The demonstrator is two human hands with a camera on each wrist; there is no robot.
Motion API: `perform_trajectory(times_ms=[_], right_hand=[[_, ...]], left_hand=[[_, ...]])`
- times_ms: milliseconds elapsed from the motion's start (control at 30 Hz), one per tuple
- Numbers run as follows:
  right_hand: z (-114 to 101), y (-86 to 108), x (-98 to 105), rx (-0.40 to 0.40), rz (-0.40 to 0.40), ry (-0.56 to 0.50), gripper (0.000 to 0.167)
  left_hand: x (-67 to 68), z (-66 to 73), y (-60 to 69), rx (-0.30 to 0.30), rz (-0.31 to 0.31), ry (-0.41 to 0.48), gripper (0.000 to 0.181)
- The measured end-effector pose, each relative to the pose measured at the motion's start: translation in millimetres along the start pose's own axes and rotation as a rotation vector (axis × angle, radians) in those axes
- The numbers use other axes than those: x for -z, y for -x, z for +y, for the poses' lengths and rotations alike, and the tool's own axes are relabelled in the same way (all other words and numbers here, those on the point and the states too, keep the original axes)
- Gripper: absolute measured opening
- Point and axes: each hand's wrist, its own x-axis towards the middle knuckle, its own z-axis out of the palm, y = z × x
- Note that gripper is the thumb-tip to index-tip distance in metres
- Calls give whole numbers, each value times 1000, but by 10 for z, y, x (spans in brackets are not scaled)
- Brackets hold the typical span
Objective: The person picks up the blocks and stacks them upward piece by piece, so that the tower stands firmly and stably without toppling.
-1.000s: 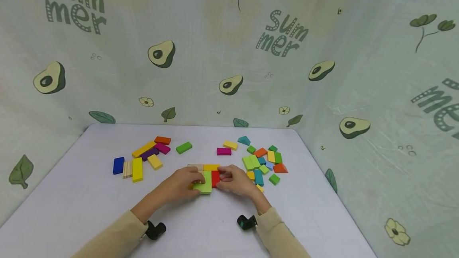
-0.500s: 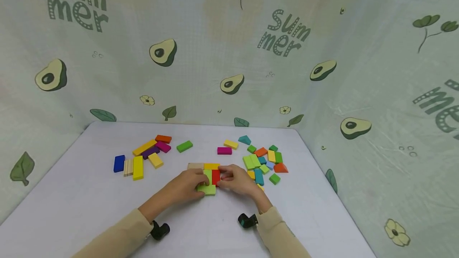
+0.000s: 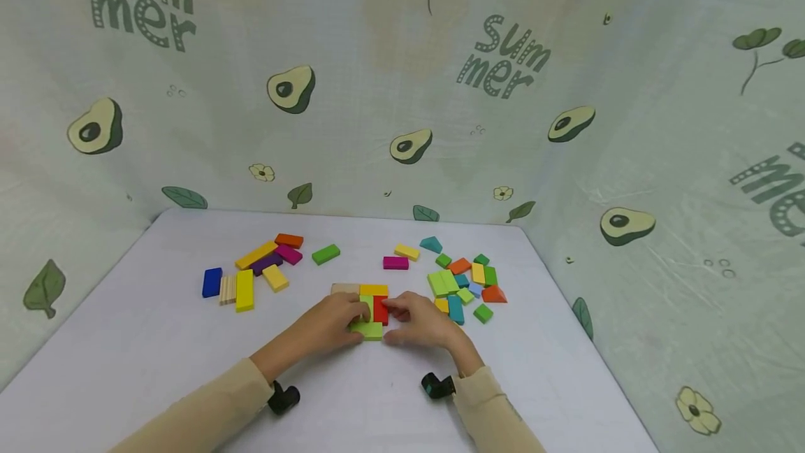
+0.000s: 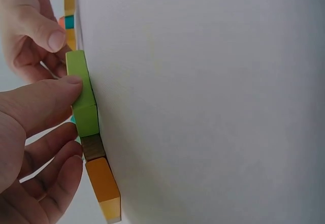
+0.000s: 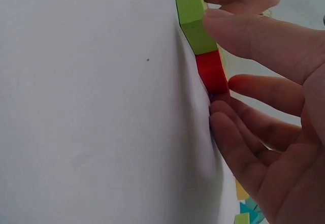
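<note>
Light-green oblong wooden block (image 3: 372, 332) lies crosswise, nearest; left hand (image 3: 330, 320) appears to pinch it between thumb and finger. Right hand (image 3: 424, 320) spread wide, thumb by block's right end, fingertip at red oblong block (image 3: 381, 311) just behind. Best, probably: light, even nudges from both sides (hard shove could skew red one). Beyond, touching end to end: pale wooden block (image 3: 344, 288), orange-yellow block (image 3: 374, 290).

Head looks down; wrist closeups likely share a green block (image 4: 86, 94).
</note>
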Motion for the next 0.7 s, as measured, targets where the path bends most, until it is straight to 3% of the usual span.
perform_trajectory(times_ms=[700], right_hand=[[-30,53,-41,83,35,105,65]], left_hand=[[-22,11,-58,35,-8,0,41]])
